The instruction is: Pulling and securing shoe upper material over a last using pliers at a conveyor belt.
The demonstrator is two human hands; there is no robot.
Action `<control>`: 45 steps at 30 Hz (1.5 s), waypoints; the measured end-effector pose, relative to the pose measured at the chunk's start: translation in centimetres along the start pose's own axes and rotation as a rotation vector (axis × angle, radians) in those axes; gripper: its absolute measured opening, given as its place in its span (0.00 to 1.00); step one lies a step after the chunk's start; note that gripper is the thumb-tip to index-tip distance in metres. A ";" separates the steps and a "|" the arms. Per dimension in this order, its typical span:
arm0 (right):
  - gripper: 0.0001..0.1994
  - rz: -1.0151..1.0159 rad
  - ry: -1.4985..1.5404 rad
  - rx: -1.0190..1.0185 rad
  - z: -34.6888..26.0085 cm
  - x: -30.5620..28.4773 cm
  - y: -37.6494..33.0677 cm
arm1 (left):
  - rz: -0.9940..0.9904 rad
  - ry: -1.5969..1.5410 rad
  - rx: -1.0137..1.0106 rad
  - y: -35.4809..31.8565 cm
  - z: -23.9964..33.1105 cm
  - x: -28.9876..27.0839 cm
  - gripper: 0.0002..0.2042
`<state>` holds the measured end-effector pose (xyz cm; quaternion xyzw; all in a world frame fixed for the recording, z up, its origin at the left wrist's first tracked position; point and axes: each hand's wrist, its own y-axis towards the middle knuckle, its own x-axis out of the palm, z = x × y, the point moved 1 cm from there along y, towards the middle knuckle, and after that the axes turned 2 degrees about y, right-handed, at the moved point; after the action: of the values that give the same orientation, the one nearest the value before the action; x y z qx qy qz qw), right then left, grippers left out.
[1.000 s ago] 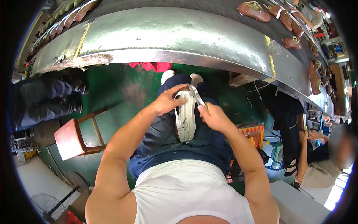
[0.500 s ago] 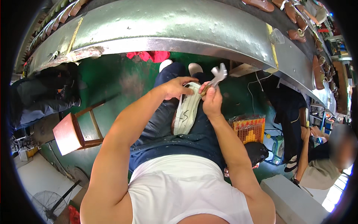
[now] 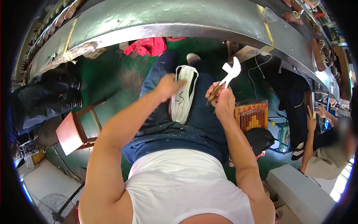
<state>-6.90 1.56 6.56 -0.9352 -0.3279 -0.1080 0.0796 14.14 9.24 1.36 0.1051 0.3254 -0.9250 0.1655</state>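
Note:
A shoe [image 3: 181,98] lies sole up across my thighs. Its pale underside bears dark handwritten marks, and the upper's light edge stands loose around the rim, with a dark gap along the right side. My left hand [image 3: 168,87] is over the shoe's left edge, one digit stretched across the underside; its other fingers are partly hidden and blurred. To the right of the shoe, my right hand [image 3: 223,100] grips lasting pincers [image 3: 223,83] by their brownish handles. Their bright metal head points up and away, apart from the shoe.
Ahead runs a long metal-faced bench [image 3: 156,33] with brown shoes on it. Red cloth [image 3: 147,46] lies beneath. A stool [image 3: 72,132] stands left; a beaded seat mat [image 3: 251,115] and black bag [image 3: 259,141] sit right. Another person [image 3: 328,160] works far right.
My right hand has drawn the pincers away from the shoe to the right. The left hand has let go of the toe edge and shifted toward me. The shoe's far end has turned left.

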 end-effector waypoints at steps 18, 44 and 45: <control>0.23 -0.136 0.185 0.772 -6.7 -3.9 -5.3 | -0.644 -0.623 -0.130 -5.1 0.9 -4.0 0.38; 0.11 -1.033 -1.656 -0.007 -8.2 2.7 4.0 | -0.500 -0.814 0.096 -8.1 -2.0 1.7 0.40; 0.12 -1.161 -1.577 0.196 -8.7 3.0 4.5 | -0.469 -0.962 0.021 -8.3 -0.8 1.5 0.37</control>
<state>-3.04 -2.03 15.37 -0.4221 -0.7030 0.5523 -0.1502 9.70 15.46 5.00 -0.4047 0.2180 -0.8841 0.0837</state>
